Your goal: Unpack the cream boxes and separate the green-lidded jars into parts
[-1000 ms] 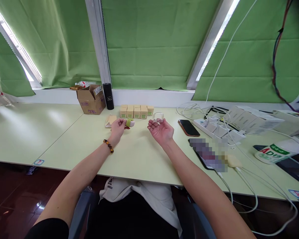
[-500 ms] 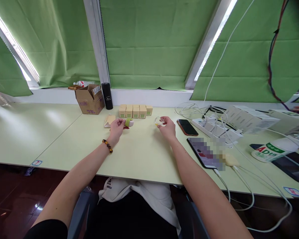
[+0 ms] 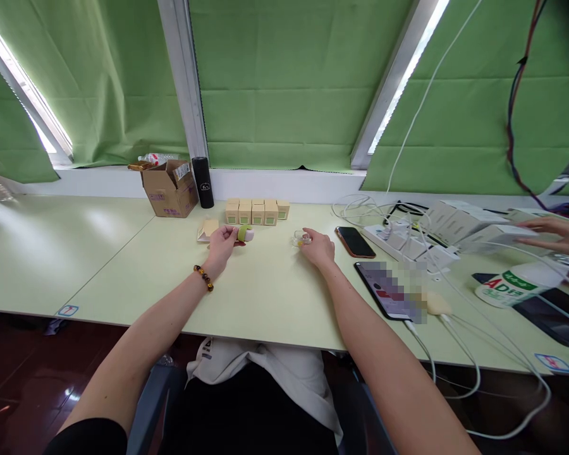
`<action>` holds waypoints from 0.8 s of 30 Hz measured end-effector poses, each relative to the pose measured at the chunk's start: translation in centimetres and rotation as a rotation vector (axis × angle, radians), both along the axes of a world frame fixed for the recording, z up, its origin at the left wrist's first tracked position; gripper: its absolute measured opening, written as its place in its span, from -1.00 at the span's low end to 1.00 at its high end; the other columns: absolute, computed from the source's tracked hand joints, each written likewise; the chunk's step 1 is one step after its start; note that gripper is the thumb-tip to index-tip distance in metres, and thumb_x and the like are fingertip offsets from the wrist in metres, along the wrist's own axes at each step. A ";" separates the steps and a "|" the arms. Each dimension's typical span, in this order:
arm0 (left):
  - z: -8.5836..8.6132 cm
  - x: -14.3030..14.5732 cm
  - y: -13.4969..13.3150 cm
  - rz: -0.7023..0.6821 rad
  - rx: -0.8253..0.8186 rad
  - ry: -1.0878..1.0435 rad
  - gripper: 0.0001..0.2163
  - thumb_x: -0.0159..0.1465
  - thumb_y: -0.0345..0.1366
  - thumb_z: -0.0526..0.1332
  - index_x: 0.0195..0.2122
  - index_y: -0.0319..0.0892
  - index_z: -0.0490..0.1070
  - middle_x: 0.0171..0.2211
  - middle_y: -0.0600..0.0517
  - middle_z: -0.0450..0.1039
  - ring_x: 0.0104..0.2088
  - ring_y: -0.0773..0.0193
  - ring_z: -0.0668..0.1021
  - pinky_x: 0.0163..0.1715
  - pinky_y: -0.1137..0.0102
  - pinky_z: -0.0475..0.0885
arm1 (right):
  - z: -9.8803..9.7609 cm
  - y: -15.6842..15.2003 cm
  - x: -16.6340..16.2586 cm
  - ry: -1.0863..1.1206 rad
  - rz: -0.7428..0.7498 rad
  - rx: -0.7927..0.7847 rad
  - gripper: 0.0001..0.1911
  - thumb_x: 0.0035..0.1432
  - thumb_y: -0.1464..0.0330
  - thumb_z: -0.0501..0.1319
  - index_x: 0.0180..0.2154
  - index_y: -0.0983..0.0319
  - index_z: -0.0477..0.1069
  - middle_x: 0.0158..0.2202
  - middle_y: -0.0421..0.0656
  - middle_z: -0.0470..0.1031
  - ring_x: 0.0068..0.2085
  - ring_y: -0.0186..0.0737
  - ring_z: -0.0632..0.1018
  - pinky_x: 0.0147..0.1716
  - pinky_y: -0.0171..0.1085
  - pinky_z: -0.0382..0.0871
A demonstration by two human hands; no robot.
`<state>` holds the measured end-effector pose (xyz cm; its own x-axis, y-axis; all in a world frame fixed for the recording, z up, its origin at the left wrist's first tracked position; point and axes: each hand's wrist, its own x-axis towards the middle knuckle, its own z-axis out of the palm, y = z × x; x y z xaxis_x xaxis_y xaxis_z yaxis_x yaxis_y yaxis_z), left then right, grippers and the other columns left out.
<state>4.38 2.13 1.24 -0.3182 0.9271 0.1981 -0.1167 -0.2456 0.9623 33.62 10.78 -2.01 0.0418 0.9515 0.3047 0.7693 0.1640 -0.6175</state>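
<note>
My left hand (image 3: 221,245) pinches a small white round-ended object with a green band (image 3: 243,234) between thumb and fingers. Something dark red shows just under that hand. Behind it lies an opened small tan carton (image 3: 208,227). Across the table, my right hand (image 3: 318,248) is closed at the fingertips on a clear, curved plastic piece (image 3: 299,238) with a bit of yellow in it. The piece is low over the tabletop; I cannot tell whether it rests there. A row of small tan boxes (image 3: 251,213) with green labels stands beyond both hands.
A cardboard box (image 3: 168,194) and a black cylinder (image 3: 202,183) stand at the back left. On the right lie two phones (image 3: 355,242), a power strip (image 3: 398,243) with tangled cables, white boxes (image 3: 459,224) and a white bottle (image 3: 516,285). Another person's hand (image 3: 557,230) reaches in there.
My right hand has lowered slightly and its clear piece has turned from ring-like to flatter. My left hand stays put. The other person's hand has come further in over the white boxes.
</note>
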 end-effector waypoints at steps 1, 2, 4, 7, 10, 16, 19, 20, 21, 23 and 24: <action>0.1 0.0 -0.1 -0.002 -0.001 -0.004 -0.84 0.36 -0.26 0.35 -0.28 -0.27 0.49 -0.33 -0.03 0.61 -0.38 0.33 0.64 -0.20 0.26 0.68 | 0.2 -0.2 0.0 0.013 -0.001 0.013 -0.27 -0.08 0.48 0.26 0.20 0.09 0.50 0.05 -0.05 0.64 0.15 0.21 0.49 0.20 0.18 0.29; 0.1 0.1 -0.1 -0.007 -0.004 -0.010 -0.84 0.36 -0.27 0.35 -0.27 -0.27 0.49 -0.32 -0.03 0.61 -0.37 0.32 0.65 -0.19 0.25 0.68 | 0.5 -0.5 -0.1 0.035 -0.006 0.037 -0.24 -0.10 0.49 0.26 0.21 0.10 0.48 0.07 -0.04 0.62 0.17 0.22 0.47 0.21 0.18 0.29; 0.3 0.1 -0.3 -0.031 -0.009 -0.033 -0.85 0.37 -0.29 0.34 -0.26 -0.28 0.49 -0.30 -0.06 0.62 -0.35 0.30 0.66 -0.18 0.25 0.68 | 1.2 -1.2 -0.5 0.098 -0.017 0.127 -0.25 -0.10 0.50 0.25 0.20 0.13 0.46 0.13 -0.01 0.58 0.20 0.22 0.43 0.23 0.18 0.28; 0.4 0.2 -0.5 -0.111 -0.012 -0.089 -0.84 0.36 -0.27 0.37 -0.25 -0.27 0.49 -0.27 -0.08 0.62 -0.30 0.26 0.68 -0.15 0.23 0.69 | 2.1 -3.0 -2.1 0.227 0.115 0.342 -0.36 -0.03 0.49 0.23 0.14 0.13 0.45 0.15 -0.04 0.54 0.20 0.15 0.40 0.26 0.16 0.26; 0.3 0.5 -0.7 -0.226 0.008 -0.141 -0.76 0.30 -0.20 0.44 -0.24 -0.26 0.47 -0.21 -0.10 0.63 -0.27 0.24 0.69 -0.13 0.20 0.69 | 2.7 -5.5 -4.8 0.385 0.365 0.381 -0.47 0.07 0.41 0.29 0.11 0.08 0.43 0.15 -0.07 0.53 0.12 0.09 0.46 0.16 0.12 0.36; 0.1 1.4 -1.2 -0.374 0.015 -0.157 -0.66 0.18 -0.12 0.53 -0.27 -0.25 0.47 -0.28 -0.09 0.63 -0.33 0.25 0.66 -0.22 0.25 0.68 | 3.1 -9.4 -8.9 0.483 0.624 0.278 -0.39 0.14 0.32 0.38 0.22 -0.01 0.34 0.23 -0.11 0.50 0.25 0.06 0.41 0.10 0.05 0.37; 0.2 1.7 -1.5 -0.386 0.003 -0.162 -0.67 0.16 -0.15 0.54 -0.30 -0.24 0.47 -0.34 -0.04 0.60 -0.34 0.27 0.64 -0.27 0.31 0.65 | 3.1 -9.8 -9.2 0.485 0.645 0.274 -0.45 0.14 0.30 0.38 0.17 -0.01 0.39 0.21 -0.11 0.50 0.22 0.05 0.42 0.08 0.04 0.39; 0.2 1.8 -1.5 -0.388 0.000 -0.160 -0.68 0.15 -0.16 0.54 -0.31 -0.24 0.47 -0.35 -0.03 0.59 -0.34 0.28 0.64 -0.27 0.33 0.64 | 3.1 -9.8 -9.2 0.486 0.649 0.275 -0.46 0.14 0.31 0.38 0.16 -0.01 0.40 0.20 -0.11 0.51 0.21 0.04 0.43 0.08 0.03 0.39; 0.2 1.9 -1.6 -0.391 -0.002 -0.156 -0.68 0.16 -0.16 0.54 -0.31 -0.23 0.47 -0.34 -0.03 0.59 -0.34 0.28 0.63 -0.27 0.33 0.63 | 3.1 -9.8 -9.1 0.489 0.651 0.277 -0.46 0.14 0.31 0.39 0.15 -0.01 0.40 0.19 -0.11 0.51 0.20 0.04 0.44 0.07 0.03 0.39; 0.3 1.9 -1.7 -0.409 -0.001 -0.141 -0.68 0.16 -0.14 0.53 -0.32 -0.23 0.47 -0.33 -0.02 0.58 -0.33 0.28 0.63 -0.27 0.33 0.63 | 3.1 -9.8 -9.1 0.499 0.652 0.288 -0.49 0.14 0.32 0.38 0.13 -0.01 0.42 0.16 -0.12 0.53 0.17 0.03 0.46 0.06 0.02 0.40; 0.3 2.0 -1.8 -0.419 -0.001 -0.132 -0.67 0.16 -0.13 0.53 -0.32 -0.23 0.47 -0.33 -0.02 0.57 -0.33 0.28 0.63 -0.27 0.33 0.62 | 3.1 -9.7 -9.1 0.503 0.652 0.296 -0.51 0.14 0.32 0.38 0.12 0.00 0.42 0.15 -0.12 0.54 0.16 0.02 0.47 0.05 0.01 0.41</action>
<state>6.33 0.32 1.57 0.0633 0.9816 0.1802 -0.3281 -0.1501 0.9327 24.48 1.05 1.07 -0.2873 0.7174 0.6346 0.1141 0.6835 -0.7210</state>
